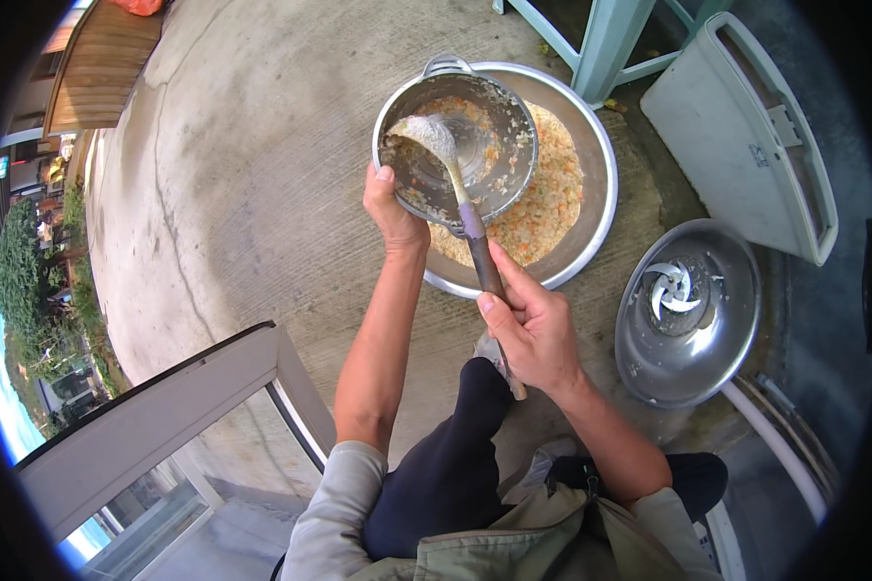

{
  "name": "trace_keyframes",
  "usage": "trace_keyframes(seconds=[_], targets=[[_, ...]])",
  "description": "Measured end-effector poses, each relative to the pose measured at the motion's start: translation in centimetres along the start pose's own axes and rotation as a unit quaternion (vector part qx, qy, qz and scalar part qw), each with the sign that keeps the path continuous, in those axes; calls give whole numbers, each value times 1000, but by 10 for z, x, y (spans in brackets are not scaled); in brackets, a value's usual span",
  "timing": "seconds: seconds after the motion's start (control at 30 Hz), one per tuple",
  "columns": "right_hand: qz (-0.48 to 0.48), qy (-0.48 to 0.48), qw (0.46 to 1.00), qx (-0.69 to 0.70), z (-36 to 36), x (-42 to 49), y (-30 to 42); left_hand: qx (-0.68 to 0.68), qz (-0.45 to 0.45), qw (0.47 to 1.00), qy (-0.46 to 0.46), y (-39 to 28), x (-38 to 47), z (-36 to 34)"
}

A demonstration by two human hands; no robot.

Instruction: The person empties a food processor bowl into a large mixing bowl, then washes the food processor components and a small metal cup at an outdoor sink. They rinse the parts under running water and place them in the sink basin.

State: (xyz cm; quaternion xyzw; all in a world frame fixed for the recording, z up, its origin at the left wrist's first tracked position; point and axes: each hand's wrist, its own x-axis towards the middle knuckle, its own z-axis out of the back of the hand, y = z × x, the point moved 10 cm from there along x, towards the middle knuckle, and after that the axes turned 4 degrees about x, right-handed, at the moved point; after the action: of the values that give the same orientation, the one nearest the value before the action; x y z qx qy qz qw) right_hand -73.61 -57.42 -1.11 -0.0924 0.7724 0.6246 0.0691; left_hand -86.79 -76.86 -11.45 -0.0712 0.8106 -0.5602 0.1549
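My left hand (396,214) grips the lower left rim of a metal pot (505,131), which is tipped so its inside faces me. Bits of pale and orange chopped food cling to the pot's wall and bottom. In my right hand (534,327) is the dark wooden handle of a ladle (430,134), whose whitish, food-smeared bowl rests over the pot's inside. Under the pot stands a wide metal basin (602,181) on the ground. It holds a layer of chopped food mixture (552,210), pale with orange and green bits; the pot hides its left part.
To the right, a steel bowl (727,363) contains a curved-blade cutter (673,290). A whitish plastic panel (727,138) leans behind it, near a pale green stool (610,51). At lower left is a framed glass door (160,428). Cracked concrete (261,145) spreads leftward.
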Motion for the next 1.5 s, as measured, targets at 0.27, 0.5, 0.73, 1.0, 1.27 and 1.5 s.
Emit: trace_keyframes(seconds=[0.27, 0.5, 0.73, 1.0, 1.27, 1.5], targets=[[-25, 48, 993, -104, 2, -10, 2, -38, 40, 998, -13, 9, -2, 4], [100, 20, 986, -129, 5, -14, 25, -43, 59, 997, -12, 10, -7, -12], [89, 21, 986, -138, 16, -16, 13, -30, 47, 998, -1, 9, 3, -11], [8, 21, 998, -61, 31, -3, 3, -3, 17, 1000, 12, 7, 6, -10], [-78, 5, 993, 90, -14, 17, -23, -23, -7, 1000, 16, 16, 8, -8], [-191, 44, 899, 392, -2, 17, 1, 70, -122, 990, -4, -22, -2, -15]])
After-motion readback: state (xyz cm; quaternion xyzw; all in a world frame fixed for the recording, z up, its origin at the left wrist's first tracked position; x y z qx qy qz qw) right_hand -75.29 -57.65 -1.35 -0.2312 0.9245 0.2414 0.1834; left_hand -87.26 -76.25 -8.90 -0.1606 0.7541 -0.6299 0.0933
